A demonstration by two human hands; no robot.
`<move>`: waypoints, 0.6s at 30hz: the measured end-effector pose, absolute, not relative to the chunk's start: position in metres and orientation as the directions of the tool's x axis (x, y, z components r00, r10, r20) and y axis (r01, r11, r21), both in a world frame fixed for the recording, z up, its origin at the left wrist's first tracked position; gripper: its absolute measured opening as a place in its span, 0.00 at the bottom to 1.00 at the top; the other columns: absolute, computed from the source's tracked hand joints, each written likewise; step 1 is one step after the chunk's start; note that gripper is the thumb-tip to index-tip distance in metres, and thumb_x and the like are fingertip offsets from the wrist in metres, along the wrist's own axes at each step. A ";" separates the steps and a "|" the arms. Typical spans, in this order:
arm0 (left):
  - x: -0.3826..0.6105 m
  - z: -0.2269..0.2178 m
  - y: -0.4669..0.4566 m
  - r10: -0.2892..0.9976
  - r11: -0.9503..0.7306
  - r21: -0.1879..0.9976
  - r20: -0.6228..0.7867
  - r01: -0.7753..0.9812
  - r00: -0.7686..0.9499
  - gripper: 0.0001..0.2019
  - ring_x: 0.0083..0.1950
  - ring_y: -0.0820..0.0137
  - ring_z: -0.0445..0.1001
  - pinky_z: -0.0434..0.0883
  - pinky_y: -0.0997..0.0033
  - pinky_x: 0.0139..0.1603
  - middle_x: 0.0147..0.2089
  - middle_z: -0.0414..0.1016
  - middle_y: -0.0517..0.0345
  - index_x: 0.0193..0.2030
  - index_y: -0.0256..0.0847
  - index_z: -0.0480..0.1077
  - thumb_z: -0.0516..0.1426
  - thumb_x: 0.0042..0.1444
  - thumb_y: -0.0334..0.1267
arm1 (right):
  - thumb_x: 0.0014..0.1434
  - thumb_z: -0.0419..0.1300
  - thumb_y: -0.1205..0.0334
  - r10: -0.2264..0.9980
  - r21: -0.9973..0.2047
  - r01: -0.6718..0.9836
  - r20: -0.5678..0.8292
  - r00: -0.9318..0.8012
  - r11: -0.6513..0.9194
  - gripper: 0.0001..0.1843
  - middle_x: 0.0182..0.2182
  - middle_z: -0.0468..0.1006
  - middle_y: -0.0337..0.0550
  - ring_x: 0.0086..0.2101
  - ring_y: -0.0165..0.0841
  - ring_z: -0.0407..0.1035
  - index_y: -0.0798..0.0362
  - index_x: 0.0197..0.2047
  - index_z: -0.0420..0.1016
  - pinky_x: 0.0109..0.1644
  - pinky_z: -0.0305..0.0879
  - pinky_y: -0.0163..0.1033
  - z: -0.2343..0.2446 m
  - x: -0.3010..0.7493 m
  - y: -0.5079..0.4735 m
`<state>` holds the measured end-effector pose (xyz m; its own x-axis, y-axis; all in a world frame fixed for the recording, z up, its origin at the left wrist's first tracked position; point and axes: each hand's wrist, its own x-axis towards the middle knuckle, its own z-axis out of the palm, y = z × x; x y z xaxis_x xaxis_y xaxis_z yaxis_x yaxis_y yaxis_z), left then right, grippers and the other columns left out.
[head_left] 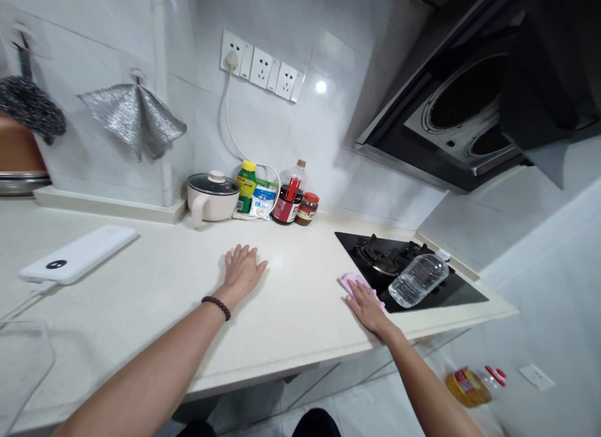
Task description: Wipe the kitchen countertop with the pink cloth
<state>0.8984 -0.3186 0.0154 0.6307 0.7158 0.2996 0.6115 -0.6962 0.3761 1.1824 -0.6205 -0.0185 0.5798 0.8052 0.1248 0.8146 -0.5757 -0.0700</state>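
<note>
My left hand (241,273) rests on the pale countertop (291,287), fingers spread and holding nothing. A dark braided bracelet circles that wrist. Under my right hand (366,304) is a pink cloth (350,280), pressed against the counter at the left edge of the black gas stove (361,241). The fingers lie over the cloth, which shows at their tips and to their right. A clear plastic bottle (417,280) lies on its side on the stove, to the right of that hand.
Along the wall stand a lidded electric pot (213,199), a green bottle (245,186), a salt bag (263,202) and sauce jars (307,210). A white power bank (79,254) with a cable lies left. Above the stove hangs a range hood (422,105). An oil bottle (469,387) is low right.
</note>
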 end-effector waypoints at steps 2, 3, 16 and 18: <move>0.900 0.015 -0.320 0.701 -0.710 0.376 0.294 0.596 0.650 0.26 0.71 0.48 0.54 0.51 0.45 0.68 0.68 0.63 0.39 0.63 0.33 0.66 0.47 0.65 0.47 | 0.68 0.43 0.40 0.847 -0.091 0.854 0.109 0.520 -0.512 0.36 0.73 0.46 0.41 0.71 0.42 0.35 0.43 0.74 0.46 0.72 0.38 0.54 -0.017 1.153 -0.613; 0.901 0.014 -0.320 0.694 -0.716 0.375 0.294 0.589 0.657 0.26 0.71 0.48 0.54 0.52 0.46 0.68 0.68 0.63 0.39 0.63 0.33 0.65 0.47 0.65 0.46 | 0.68 0.44 0.40 0.871 -0.107 0.875 0.097 0.482 -0.473 0.36 0.73 0.45 0.40 0.71 0.42 0.34 0.42 0.74 0.45 0.72 0.38 0.55 -0.015 1.136 -0.608; 0.897 0.010 -0.313 0.708 -0.704 0.370 0.287 0.607 0.646 0.28 0.72 0.48 0.52 0.50 0.44 0.69 0.68 0.62 0.38 0.66 0.32 0.61 0.46 0.65 0.48 | 0.68 0.47 0.39 0.993 -0.228 0.968 0.037 0.113 -0.102 0.36 0.73 0.40 0.36 0.71 0.42 0.36 0.37 0.74 0.44 0.74 0.38 0.55 0.002 1.022 -0.580; 0.898 0.010 -0.313 0.703 -0.708 0.375 0.287 0.599 0.651 0.28 0.72 0.47 0.52 0.50 0.44 0.68 0.68 0.62 0.37 0.66 0.32 0.62 0.46 0.65 0.48 | 0.69 0.47 0.41 0.985 -0.201 0.969 0.060 0.160 -0.145 0.35 0.73 0.40 0.36 0.71 0.42 0.37 0.37 0.74 0.44 0.73 0.38 0.56 -0.002 1.042 -0.603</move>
